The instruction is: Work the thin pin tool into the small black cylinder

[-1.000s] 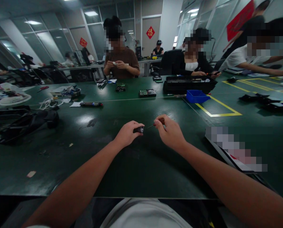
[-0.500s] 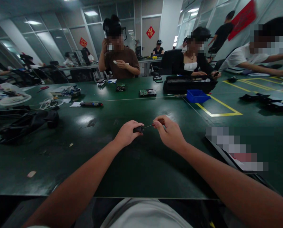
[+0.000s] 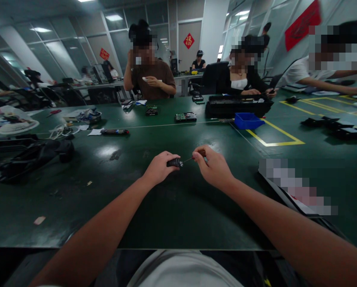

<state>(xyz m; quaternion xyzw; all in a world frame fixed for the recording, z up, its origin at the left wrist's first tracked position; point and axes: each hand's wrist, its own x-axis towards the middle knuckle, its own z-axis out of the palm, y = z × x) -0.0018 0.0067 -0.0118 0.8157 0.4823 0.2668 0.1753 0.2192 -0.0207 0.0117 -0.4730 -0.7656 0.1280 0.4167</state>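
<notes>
Above the middle of the green table, my left hand (image 3: 159, 169) grips a small black cylindrical part (image 3: 174, 162) between thumb and fingers. A lighter, metallic-looking end of that part faces right. My right hand (image 3: 212, 165) is closed round the reddish-brown handle of a screwdriver (image 3: 202, 152). Its thin shaft points left at the end of the black part. Whether the tip touches the part is too small to tell.
On the green table (image 3: 154, 215), a blue bin (image 3: 248, 120) stands beside a long black tray (image 3: 239, 107). A circuit-board device (image 3: 186, 116) lies ahead of my hands. Black equipment (image 3: 37, 157) is at left, a pixelated sheet (image 3: 294, 189) at right. Co-workers sit opposite.
The black part has turned slightly, so its metallic end shows more. Both hands stay nearly in place. In the background, a standing person has moved.
</notes>
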